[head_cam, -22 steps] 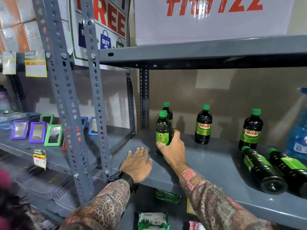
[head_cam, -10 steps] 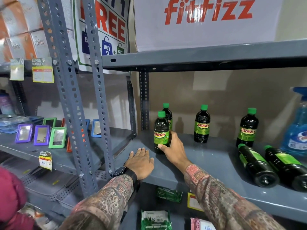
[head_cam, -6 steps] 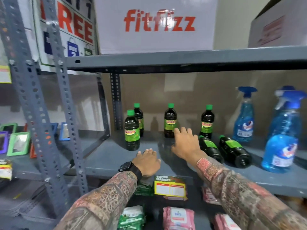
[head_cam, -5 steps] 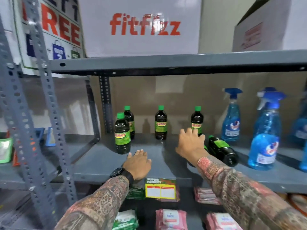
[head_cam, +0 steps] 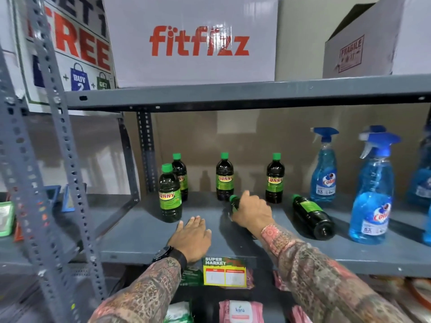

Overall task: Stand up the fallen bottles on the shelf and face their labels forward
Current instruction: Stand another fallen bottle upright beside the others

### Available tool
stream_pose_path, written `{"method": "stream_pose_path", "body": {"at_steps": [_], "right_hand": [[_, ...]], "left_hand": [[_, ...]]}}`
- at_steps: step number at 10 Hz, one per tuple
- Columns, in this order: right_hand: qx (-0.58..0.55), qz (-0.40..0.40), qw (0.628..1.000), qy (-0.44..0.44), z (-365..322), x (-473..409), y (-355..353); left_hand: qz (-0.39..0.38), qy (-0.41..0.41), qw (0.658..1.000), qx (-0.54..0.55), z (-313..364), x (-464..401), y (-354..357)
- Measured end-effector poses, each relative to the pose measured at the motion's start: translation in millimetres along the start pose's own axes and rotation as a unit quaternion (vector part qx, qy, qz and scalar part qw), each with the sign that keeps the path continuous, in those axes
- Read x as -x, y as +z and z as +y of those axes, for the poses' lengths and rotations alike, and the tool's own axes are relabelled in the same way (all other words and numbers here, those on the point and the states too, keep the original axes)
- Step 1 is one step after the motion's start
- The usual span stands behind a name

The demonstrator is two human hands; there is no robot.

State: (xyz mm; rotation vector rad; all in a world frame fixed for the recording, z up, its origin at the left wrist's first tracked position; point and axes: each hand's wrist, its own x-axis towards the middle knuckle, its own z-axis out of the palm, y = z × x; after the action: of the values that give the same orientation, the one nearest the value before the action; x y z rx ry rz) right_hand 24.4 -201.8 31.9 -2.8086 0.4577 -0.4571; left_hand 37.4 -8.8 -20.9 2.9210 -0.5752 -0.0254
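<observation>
Right hand [head_cam: 253,212] wraps the fallen bottle [head_cam: 234,202] at frame centre, near its neck. Left hand [head_cam: 191,236] flat, fingers spread, on the shelf [head_cam: 140,236]. Likely full, smooth, rolls easily: grip mid-body.

Shelf [head_cam: 144,238]: painted grey metal, matt, with perforated uprights [head_cam: 70,173]. Standing bottles [head_cam: 170,194]: dark glossy plastic with smooth green caps and shiny green labels; the fallen bottle [head_cam: 312,217] near the shelf's right end has the same gloss. Spray bottles [head_cam: 370,206]: clear, glossy blue plastic. Box [head_cam: 193,40] on the upper shelf: white card with a slight sheen. Sleeves [head_cam: 326,276]: patterned woven cloth. Price tag [head_cam: 225,271] at the front edge: glossy paper.
</observation>
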Motion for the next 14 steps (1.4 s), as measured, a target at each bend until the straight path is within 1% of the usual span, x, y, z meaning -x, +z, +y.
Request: {"method": "stream_pose_path", "body": {"at_steps": [1, 2, 3, 4, 5, 6, 8, 10, 11, 12, 13, 14], "right_hand": [[-0.138, 0.015, 0.99, -0.025, -20.9, -3.3, 9.7], [-0.316, 0.058, 0.946, -0.046, -29.7, -5.9, 16.6], [-0.437, 0.079, 0.894, -0.057, -31.8, -5.1, 23.0], [-0.495, 0.092, 0.861, -0.068, -28.3, -8.8, 27.2], [-0.508, 0.082, 0.854, -0.073, -20.1, -10.5, 33.7], [-0.496, 0.082, 0.862, -0.067, -12.2, -9.8, 45.4], [-0.398, 0.137, 0.905, -0.062, -10.0, -9.9, 53.5], [-0.423, 0.113, 0.896, -0.068, -7.6, -14.7, 57.0], [-0.388, 0.142, 0.908, -0.061, -9.7, -13.3, 55.9], [-0.381, 0.148, 0.911, -0.054, -8.3, -13.5, 56.6], [-0.404, 0.12, 0.905, -0.061, -6.2, -15.2, 58.3], [-0.389, 0.128, 0.91, -0.066, -9.1, -12.7, 55.8]], "left_hand": [[-0.003, 0.0, 1.0, 0.001, -1.0, -3.1, 0.3], [0.002, -0.003, 1.0, 0.002, -1.7, -4.5, 1.3], [0.003, -0.001, 1.0, 0.009, -1.8, -4.3, 1.1], [0.003, 0.001, 1.0, 0.009, -1.0, -3.9, 0.7], [0.003, 0.0, 1.0, 0.01, -0.7, -3.3, 0.0], [0.0, 0.001, 1.0, 0.009, -1.1, -2.4, 0.8], [0.002, 0.001, 1.0, 0.009, -1.0, -2.3, 1.9], [0.004, 0.001, 1.0, 0.006, -2.2, -4.6, 2.8], [0.004, 0.001, 1.0, 0.006, -2.6, -4.6, 3.2], [0.003, 0.002, 1.0, 0.009, -3.2, -3.9, 3.6], [0.003, 0.002, 1.0, 0.009, -3.0, -4.2, 3.4], [0.004, 0.002, 1.0, 0.008, -3.2, -4.0, 3.4]]}}
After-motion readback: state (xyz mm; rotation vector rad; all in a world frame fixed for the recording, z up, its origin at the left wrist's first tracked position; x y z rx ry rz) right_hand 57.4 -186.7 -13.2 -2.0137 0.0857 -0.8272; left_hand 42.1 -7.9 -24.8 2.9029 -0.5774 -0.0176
